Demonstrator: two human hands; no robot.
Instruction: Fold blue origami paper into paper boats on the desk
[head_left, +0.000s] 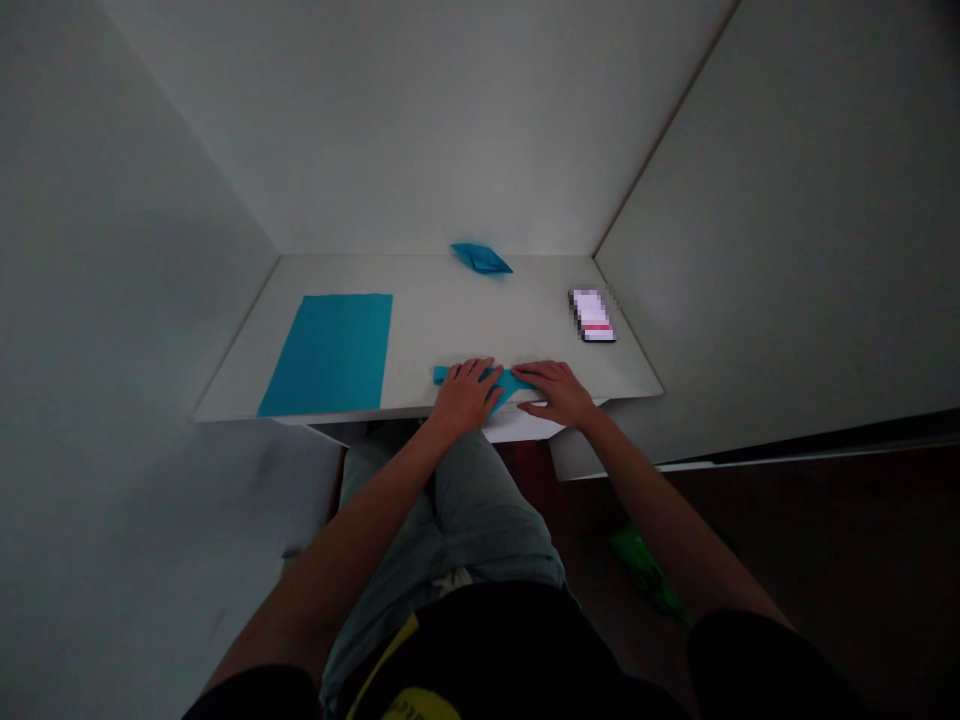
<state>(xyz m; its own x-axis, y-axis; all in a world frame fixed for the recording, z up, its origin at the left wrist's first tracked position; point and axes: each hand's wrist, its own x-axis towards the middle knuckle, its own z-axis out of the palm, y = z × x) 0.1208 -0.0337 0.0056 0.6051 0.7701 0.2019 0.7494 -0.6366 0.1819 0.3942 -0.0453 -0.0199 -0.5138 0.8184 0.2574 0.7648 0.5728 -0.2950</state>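
Note:
A partly folded piece of blue paper (pixel 507 388) lies at the front edge of the white table, with a narrow strip showing at its left end. Across its left part rests my left hand (pixel 466 392), fingers stretched out and pressing down on it. My right hand (pixel 556 392) is on the paper's right part, its fingers extended flat over it and the thumb apart. Both hands cover much of the paper, so its full shape is hidden. Further back, near the wall, sits a folded blue paper boat (pixel 481 259).
A flat blue sheet of paper (pixel 330 352) lies on the left of the white table (pixel 420 310). On the right is a phone (pixel 592 314) with a lit, blurred screen. Walls enclose the table at the back and sides. A green bag-like thing (pixel 649 570) is on the dark floor.

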